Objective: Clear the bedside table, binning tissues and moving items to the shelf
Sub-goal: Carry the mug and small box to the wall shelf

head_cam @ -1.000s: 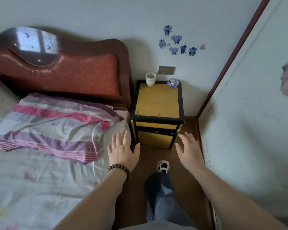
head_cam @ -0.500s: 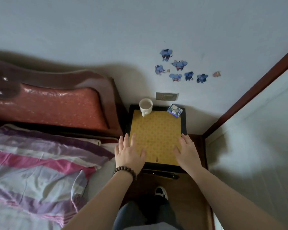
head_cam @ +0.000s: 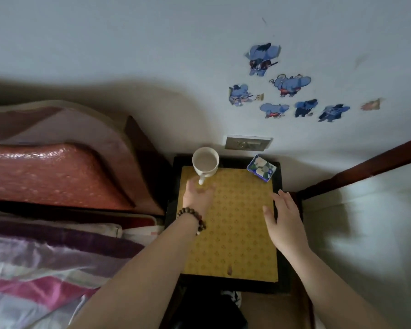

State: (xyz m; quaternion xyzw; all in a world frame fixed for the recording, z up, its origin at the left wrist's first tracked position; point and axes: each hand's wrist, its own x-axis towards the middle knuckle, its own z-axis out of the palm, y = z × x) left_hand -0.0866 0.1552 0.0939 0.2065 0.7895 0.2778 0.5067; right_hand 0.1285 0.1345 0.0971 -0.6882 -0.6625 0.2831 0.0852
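Reaching over the desk (head_cam: 230, 233), both bare hands hover above its yellow patterned top. The right hand (head_cam: 284, 222) is spread flat near the right edge, its grip released and holding nothing. The left hand (head_cam: 197, 198), with a bead bracelet (head_cam: 192, 218) at the wrist, is blurred; its fingers are parted just short of the handle of the white mug (head_cam: 205, 162), and I cannot tell whether they touch it. That mug stands at the far left corner. A small blue packet (head_cam: 261, 167) lies at the far right corner, well apart from both hands. Beyond, a wall socket (head_cam: 247, 143) sits above the far edge.
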